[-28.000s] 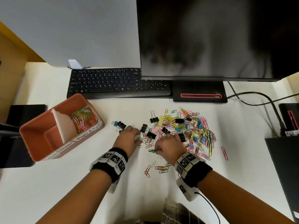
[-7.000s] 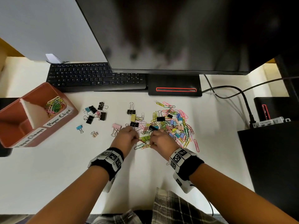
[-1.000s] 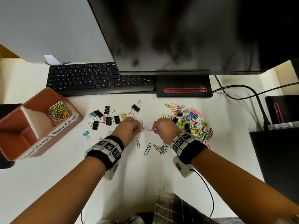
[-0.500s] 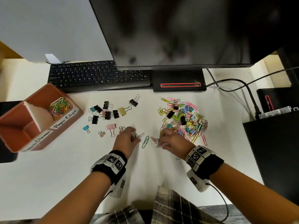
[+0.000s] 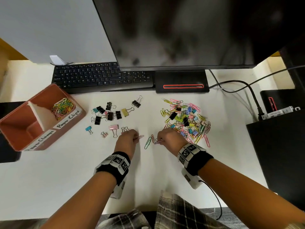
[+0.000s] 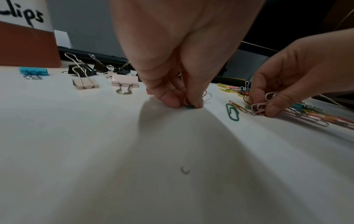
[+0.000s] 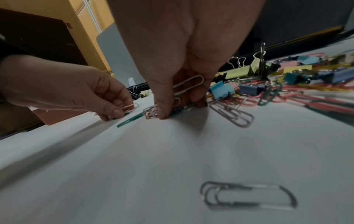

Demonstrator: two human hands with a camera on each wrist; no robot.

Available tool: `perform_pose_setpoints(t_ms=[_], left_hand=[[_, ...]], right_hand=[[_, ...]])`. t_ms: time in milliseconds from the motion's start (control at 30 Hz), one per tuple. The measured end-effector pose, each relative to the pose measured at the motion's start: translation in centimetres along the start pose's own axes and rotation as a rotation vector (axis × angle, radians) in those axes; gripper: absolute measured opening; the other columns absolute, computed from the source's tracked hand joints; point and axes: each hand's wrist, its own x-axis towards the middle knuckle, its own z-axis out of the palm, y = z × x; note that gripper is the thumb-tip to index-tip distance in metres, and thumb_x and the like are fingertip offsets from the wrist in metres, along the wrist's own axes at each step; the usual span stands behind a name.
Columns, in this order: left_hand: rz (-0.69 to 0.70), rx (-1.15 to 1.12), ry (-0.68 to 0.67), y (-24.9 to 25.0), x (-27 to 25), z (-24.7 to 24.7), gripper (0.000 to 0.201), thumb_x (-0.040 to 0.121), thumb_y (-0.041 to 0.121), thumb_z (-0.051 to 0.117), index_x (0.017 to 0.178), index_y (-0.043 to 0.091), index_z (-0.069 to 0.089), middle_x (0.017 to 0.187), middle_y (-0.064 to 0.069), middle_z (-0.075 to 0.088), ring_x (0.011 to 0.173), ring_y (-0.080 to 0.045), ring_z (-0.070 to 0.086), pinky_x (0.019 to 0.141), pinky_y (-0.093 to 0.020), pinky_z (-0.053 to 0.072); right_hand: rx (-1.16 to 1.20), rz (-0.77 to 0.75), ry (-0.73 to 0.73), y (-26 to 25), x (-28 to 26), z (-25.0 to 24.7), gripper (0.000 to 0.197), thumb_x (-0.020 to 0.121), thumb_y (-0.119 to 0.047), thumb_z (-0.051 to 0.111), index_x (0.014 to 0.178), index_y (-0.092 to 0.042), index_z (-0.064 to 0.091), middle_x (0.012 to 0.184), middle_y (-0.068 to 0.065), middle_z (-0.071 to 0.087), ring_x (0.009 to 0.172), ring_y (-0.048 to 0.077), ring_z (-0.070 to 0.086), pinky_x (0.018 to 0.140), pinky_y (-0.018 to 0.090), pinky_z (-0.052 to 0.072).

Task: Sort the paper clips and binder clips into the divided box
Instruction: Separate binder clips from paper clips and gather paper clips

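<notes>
My left hand (image 5: 127, 138) pinches a few paper clips (image 6: 205, 97) against the white desk, a pink one sticking out to the right. My right hand (image 5: 166, 136) pinches a small bunch of pink paper clips (image 7: 184, 86) near the left edge of the mixed pile (image 5: 185, 119). Between the hands lies a green paper clip (image 5: 148, 142). Several binder clips (image 5: 109, 113) lie grouped left of the pile. The terracotta divided box (image 5: 19, 138) stands at the left; its "Paper Clips" section holds coloured clips (image 5: 62, 106), and the "Paper Clamps" section looks bare.
A black keyboard (image 5: 99, 76) and the monitor base (image 5: 182, 81) stand behind the clips. Cables (image 5: 239, 83) and dark devices (image 5: 279, 138) are at the right. A stray paper clip (image 7: 247, 195) lies near my right wrist.
Both hands have stayed low on the desk, gathering paper clips between the two groups. The green paper clip lies where it was.
</notes>
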Motion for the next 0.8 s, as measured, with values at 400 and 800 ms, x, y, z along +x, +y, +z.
perform_pose_setpoints(t_ms=[400,800], left_hand=[[0.12,-0.021,-0.122,-0.1,-0.3,-0.7,0.011,0.081,0.016,0.067,0.08,0.005,0.063,0.076,-0.003,0.051,0.074,-0.019,0.046,0.062,-0.018,0.026],[0.048,0.112,-0.166,1.3,-0.4,0.9,0.012,0.086,0.018,0.059,0.091,0.009,0.066,0.092,-0.011,0.059,0.09,-0.026,0.055,0.074,-0.029,0.039]], right_hand=[[-0.007,0.035,-0.029,-0.1,0.1,0.1,0.018,0.09,-0.01,0.055,0.105,-0.005,0.062,0.108,0.014,0.058,0.102,0.029,0.056,0.083,0.034,0.045],[-0.005,-0.015,-0.127,-0.8,2.2,-1.1,0.031,0.089,-0.013,0.057,0.121,-0.014,0.059,0.114,0.013,0.06,0.109,0.028,0.053,0.094,0.038,0.045]])
